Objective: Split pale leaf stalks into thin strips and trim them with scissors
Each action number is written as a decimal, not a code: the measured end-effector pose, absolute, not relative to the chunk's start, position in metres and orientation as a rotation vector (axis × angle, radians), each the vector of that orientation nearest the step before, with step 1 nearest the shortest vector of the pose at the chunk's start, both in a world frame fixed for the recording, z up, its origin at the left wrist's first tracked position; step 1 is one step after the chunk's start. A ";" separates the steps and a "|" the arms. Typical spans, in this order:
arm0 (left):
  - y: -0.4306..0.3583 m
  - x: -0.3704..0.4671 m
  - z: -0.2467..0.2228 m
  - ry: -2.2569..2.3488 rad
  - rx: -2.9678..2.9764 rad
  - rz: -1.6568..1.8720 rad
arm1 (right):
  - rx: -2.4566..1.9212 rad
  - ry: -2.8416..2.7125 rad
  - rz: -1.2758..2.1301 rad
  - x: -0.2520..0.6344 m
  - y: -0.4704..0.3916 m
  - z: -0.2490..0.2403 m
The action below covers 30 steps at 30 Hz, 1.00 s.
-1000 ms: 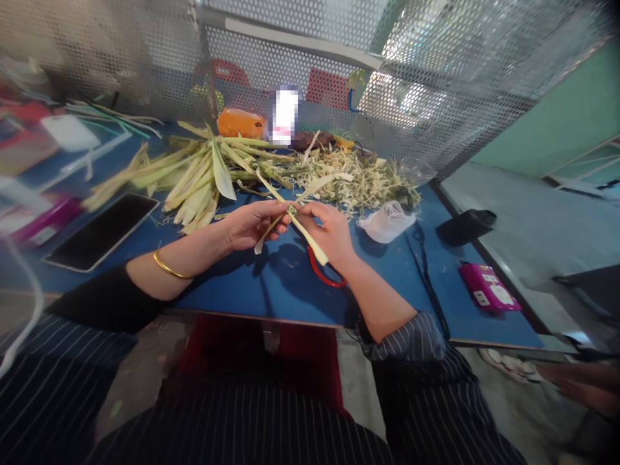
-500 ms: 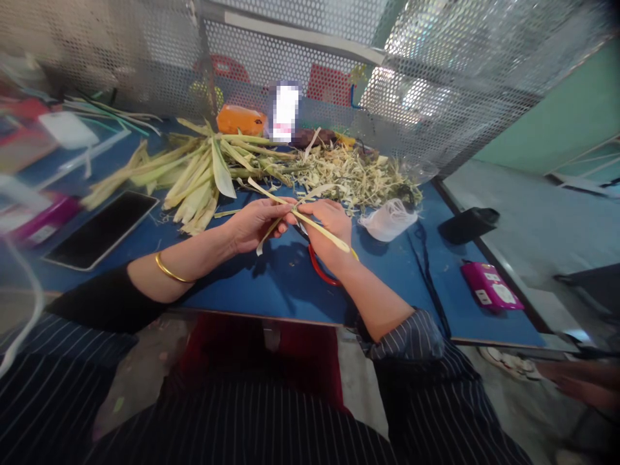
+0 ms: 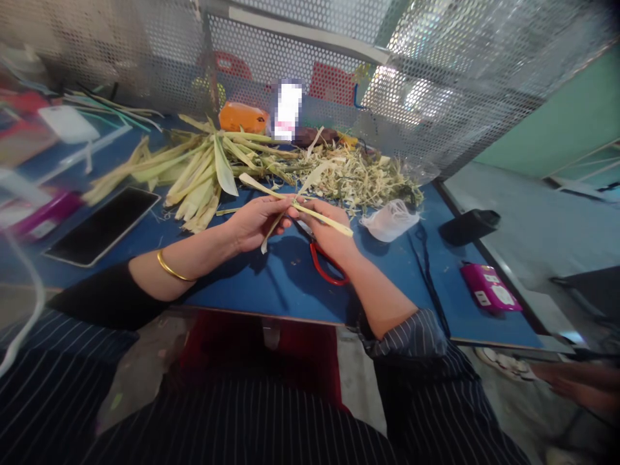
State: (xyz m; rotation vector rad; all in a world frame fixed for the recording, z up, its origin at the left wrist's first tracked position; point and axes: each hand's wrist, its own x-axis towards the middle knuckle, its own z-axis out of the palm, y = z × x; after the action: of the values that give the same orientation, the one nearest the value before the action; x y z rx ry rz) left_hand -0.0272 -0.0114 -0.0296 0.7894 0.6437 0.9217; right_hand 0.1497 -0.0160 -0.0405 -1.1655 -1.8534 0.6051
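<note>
Pale yellow-green leaf strips (image 3: 334, 224), which look like corn husk, cross each other between my hands. My left hand (image 3: 254, 226) pinches them at the crossing with thumb and fingertips. Close against it, the fingers of my right hand (image 3: 335, 244) are closed on the strips, partly hidden behind them. Loose strip ends stick out up left, up right, down left and down right. Red-handled scissors (image 3: 317, 263) show beneath my right hand; whether they are held or lie on the table I cannot tell.
Behind my hands lie a bundle of long husk leaves (image 3: 194, 184) and a heap of shredded pieces (image 3: 358, 174). A roll of white string (image 3: 390, 221) is at right, beyond it a black object (image 3: 469, 226) and a purple packet (image 3: 491, 286). A dark phone (image 3: 104, 226) lies left.
The crossed strips have turned a little; the right-hand end has risen and the far-left end shifted left. More of the scissors' red handle shows now. Both hands stay close together.
</note>
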 end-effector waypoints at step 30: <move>-0.014 -0.024 -0.029 0.876 0.879 0.902 | -1.089 -2.174 0.189 0.152 -0.006 -0.058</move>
State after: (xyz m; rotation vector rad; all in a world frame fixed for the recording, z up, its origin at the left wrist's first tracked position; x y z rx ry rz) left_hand -0.0239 -0.0136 -0.0288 0.8794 0.8756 0.9016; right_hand 0.1520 -0.0056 -0.0575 -1.0887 -2.1740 0.1887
